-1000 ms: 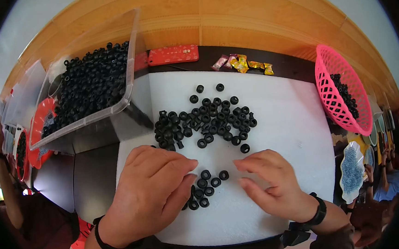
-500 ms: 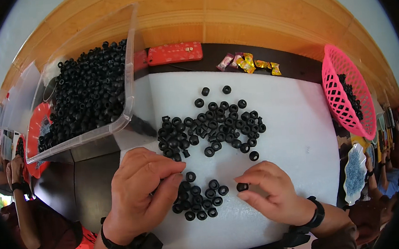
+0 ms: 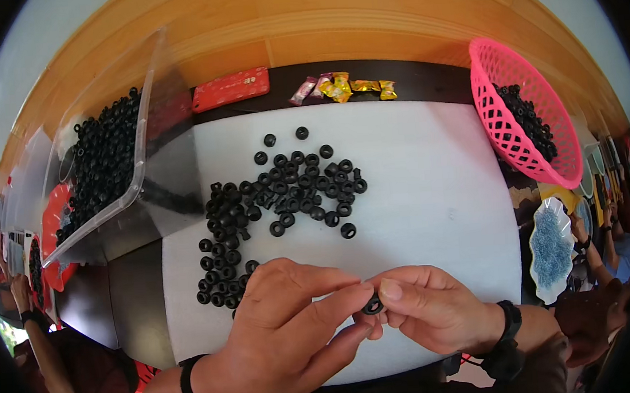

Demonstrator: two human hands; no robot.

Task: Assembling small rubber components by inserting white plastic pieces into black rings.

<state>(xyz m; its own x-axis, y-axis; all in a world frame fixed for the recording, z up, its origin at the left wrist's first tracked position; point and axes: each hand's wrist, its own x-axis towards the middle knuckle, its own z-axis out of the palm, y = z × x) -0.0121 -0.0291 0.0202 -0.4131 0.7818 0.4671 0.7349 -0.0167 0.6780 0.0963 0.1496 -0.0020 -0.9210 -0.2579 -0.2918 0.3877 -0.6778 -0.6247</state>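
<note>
Over the near part of the white foam sheet (image 3: pixel 431 188), both my hands meet at one small black ring-shaped part (image 3: pixel 372 306), its hole facing up. My right hand (image 3: pixel 432 305) pinches it between thumb and fingers. From the other side, the fingertips of my left hand (image 3: pixel 288 337) close on it too; whether they also hold something smaller is hidden. Loose black ring-shaped parts (image 3: pixel 296 187) lie scattered beyond my hands. A closer cluster of the same parts (image 3: pixel 222 276) sits at the left, partly covered by my left hand.
A clear plastic bin (image 3: pixel 139 183) full of black parts stands left; a pink basket (image 3: pixel 480 97) with more is right. Nearby are a white scalloped dish of bluish bits (image 3: pixel 552 249), a red phone-shaped case (image 3: pixel 231 89) and wrapped candies (image 3: pixel 336 87). Other people sit on both sides.
My hands have come together, the right bringing its black part left to my left fingertips. The view has shifted, so the sheet, bin and basket sit further left.
</note>
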